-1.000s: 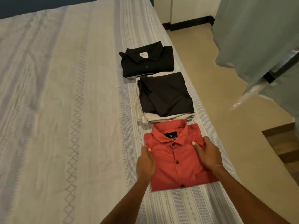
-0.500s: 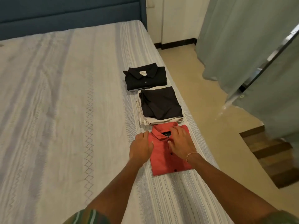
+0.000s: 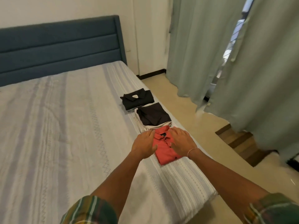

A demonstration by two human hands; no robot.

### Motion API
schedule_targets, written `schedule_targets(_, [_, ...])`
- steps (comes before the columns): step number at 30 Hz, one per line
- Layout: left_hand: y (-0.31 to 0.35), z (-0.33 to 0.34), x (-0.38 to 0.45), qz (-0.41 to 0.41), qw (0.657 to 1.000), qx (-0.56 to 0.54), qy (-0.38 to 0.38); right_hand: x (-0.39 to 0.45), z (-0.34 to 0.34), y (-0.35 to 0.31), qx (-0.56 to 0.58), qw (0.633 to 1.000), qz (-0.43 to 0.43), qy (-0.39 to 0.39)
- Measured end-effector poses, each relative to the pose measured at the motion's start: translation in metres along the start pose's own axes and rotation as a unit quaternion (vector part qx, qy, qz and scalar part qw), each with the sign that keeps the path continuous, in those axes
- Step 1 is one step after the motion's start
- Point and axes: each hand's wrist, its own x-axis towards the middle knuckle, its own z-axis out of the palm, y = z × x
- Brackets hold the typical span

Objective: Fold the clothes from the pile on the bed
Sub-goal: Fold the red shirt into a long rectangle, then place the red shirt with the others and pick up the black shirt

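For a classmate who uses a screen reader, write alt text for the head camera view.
A person's left hand and right hand rest flat on a folded red shirt at the right edge of a bed. Beyond it lie a folded dark garment on a cream one, then a folded black shirt.

A bedroom in a home. A wide bed (image 3: 64, 126) with a striped pale cover fills most of the view, backed by a padded blue headboard (image 3: 61, 46) against a white wall (image 3: 64, 8). Long grey-green curtains (image 3: 202, 46) hang to a tiled floor (image 3: 186, 113). Folded shirts (image 3: 150, 113) lie in a row along the bed's edge.
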Motion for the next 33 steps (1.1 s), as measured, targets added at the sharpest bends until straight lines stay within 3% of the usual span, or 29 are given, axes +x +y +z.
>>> schedule_targets(7, [0.042,-0.016,-0.038,0.094,0.996,0.004,-0.001,-0.082,-0.028,-0.015,-0.018,0.997,0.074,0.02])
schedule_targets(16, [0.144,-0.011,-0.065,0.23,0.973,0.018,0.002,-0.21,-0.041,0.023,-0.043,0.976,0.208,0.054])
schedule_targets(27, [0.307,0.009,-0.124,0.388,0.92,0.025,-0.051,-0.397,-0.048,0.043,0.007,0.913,0.399,0.089])
schedule_targets(33, [0.382,0.023,-0.153,0.499,0.864,0.034,-0.059,-0.486,-0.035,0.043,0.012,0.862,0.498,0.096])
